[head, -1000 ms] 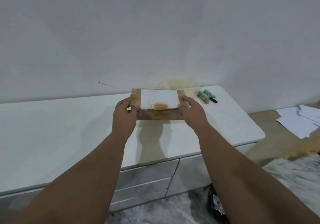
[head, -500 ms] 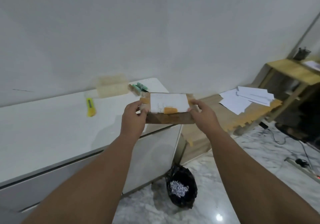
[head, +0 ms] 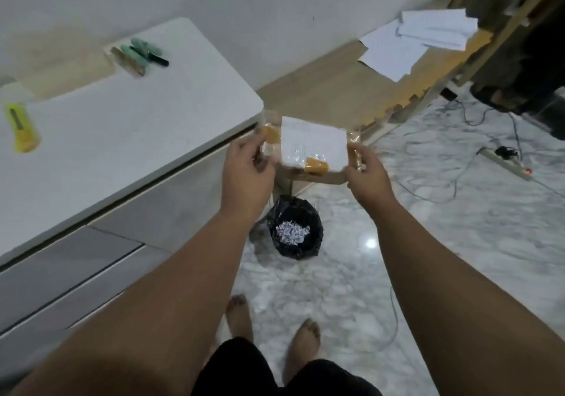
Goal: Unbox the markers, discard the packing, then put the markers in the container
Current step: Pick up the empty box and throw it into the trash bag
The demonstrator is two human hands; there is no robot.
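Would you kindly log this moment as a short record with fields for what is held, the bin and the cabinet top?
held: cardboard box, gripped at its ends by left hand and right hand
bin: black-lined bin on floor below the box, shredded paper inside
cabinet top: markers, yellow cutter, clear container

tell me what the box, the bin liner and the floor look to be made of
Box: brown cardboard, matte, with glossy tape and a white paper label. Bin liner: thin black plastic, judging by its shiny crinkles. Floor: polished grey-veined marble or marble-look tile; it mirrors a light.
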